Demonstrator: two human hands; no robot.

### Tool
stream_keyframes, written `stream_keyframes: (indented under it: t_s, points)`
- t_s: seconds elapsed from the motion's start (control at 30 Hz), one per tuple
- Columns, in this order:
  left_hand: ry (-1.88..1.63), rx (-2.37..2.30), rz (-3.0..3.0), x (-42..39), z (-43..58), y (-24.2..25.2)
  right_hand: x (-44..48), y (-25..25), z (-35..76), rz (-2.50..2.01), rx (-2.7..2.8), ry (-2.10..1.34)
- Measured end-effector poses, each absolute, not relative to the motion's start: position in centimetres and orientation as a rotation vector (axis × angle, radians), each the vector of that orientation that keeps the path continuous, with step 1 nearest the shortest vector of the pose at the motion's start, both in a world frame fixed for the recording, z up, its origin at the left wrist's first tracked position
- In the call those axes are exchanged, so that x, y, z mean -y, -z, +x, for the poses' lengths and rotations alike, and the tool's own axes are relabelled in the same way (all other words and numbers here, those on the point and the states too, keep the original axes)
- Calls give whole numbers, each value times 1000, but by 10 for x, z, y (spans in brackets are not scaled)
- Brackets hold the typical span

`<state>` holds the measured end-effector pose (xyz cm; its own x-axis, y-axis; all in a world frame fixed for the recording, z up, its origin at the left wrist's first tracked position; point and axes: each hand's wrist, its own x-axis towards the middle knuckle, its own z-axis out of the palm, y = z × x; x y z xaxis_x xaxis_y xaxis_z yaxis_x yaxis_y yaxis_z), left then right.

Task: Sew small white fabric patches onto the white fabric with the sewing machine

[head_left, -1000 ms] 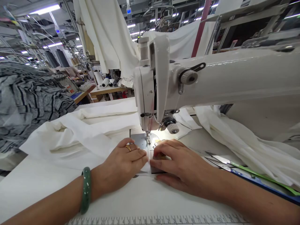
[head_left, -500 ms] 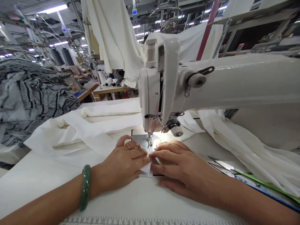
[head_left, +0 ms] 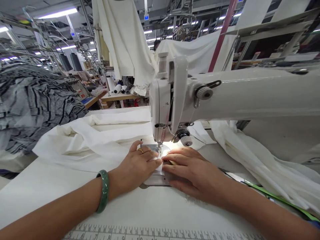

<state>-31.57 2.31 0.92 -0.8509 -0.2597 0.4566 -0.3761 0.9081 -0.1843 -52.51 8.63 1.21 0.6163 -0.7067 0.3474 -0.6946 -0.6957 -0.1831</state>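
My left hand (head_left: pixel 137 168), with a gold ring and a green bangle on the wrist, lies flat on a small white fabric piece (head_left: pixel 158 166) in front of the needle (head_left: pixel 160 146) of a white sewing machine (head_left: pixel 225 95). My right hand (head_left: pixel 192 173) lies flat on the same piece from the right, fingertips almost touching those of the left. Both hands press the piece down on the metal plate under the lit needle area. The piece is mostly hidden by the fingers.
Folded cream cloth (head_left: pixel 85 140) lies on the table to the left; more cream cloth (head_left: pixel 262 156) drapes to the right. Grey striped fabric (head_left: pixel 30 106) is piled at far left. A ruler scale (head_left: pixel 160 233) runs along the table's near edge. A green strip (head_left: pixel 280 200) lies at right.
Both hands have slid the small white piece forward toward the needle. The view has shifted slightly, so the machine sits lower in the picture.
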Motion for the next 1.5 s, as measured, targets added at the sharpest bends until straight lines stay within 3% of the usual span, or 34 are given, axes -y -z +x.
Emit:
stream_keyframes:
  t_s: [1.13,1.5]
  points:
    - [-480,2715,560,-25,-316,-7,-85,-10,-525,-2805,-1203,545]
    - [-517,2696,284,-26,-310,-9,-87,-8,-527,-2849,-1131,720]
